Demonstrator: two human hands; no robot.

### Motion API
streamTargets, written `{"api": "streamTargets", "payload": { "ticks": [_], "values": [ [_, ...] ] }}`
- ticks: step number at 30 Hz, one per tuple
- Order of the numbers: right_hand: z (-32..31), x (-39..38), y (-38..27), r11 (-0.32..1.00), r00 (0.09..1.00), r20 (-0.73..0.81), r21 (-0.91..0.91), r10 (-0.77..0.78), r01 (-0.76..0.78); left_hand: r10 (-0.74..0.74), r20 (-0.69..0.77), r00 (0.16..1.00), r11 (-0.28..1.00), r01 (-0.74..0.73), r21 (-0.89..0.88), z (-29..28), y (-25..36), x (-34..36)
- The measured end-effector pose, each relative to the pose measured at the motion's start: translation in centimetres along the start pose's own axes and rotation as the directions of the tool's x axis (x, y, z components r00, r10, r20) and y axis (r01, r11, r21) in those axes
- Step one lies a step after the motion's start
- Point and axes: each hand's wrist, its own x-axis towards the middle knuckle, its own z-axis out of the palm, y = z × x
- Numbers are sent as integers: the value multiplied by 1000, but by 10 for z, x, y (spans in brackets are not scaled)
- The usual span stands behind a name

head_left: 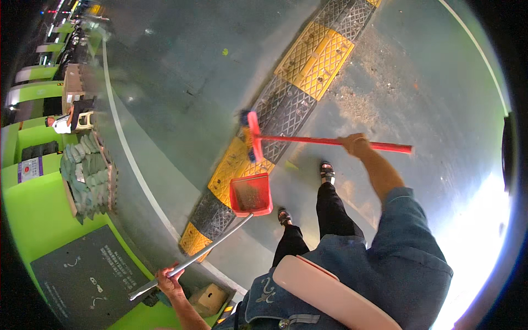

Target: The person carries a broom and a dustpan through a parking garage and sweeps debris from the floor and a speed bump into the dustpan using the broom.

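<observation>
Left fingers point(166, 279) are clasping a silver pole point(212, 243), a red dustpan point(265, 205) lying beyond them; right fingers point(348, 142) are gripping a red broom point(316, 141).

Piled sacks point(91, 179) beside green wall point(33, 214)

The broom head point(255, 136) at the speed bump point(287, 107) is blurred; specks point(357, 102) beside the bump, perhaps grit, are indistinct.

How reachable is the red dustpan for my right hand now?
Probably not directly: your right hand is gripping the red broom handle and would likely have to release it before taking the dustpan.
</observation>
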Motion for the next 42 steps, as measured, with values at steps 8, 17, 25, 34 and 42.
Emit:
{"api": "streamTargets", "payload": {
  "ticks": [8, 17, 25, 34, 42],
  "values": [
    [-8, -152, 143, 800, 795, 226, 91, 563, -593, -10, 14, 1000, 999, 9, 51, 51, 3, 5],
    [-23, -210, 118, 707, 800, 134, 398, 586, -585, 94, 174, 980, 995, -98, 15, 104, 30, -5],
    [-18, -41, 106, 737, 825, -49, 482, 563, -474, 184, 276, 943, 982, -190, -6, 183, 64, -10],
    [70, -189, 126, 497, 701, 180, 586, 690, -640, 239, 478, 845, 970, -233, -72, 266, 95, -1],
    [-10, -189, 95, 234, 629, 152, 841, 762, -487, 173, 614, 770, 981, -193, -35, 371, 107, 19]
  ]
}}
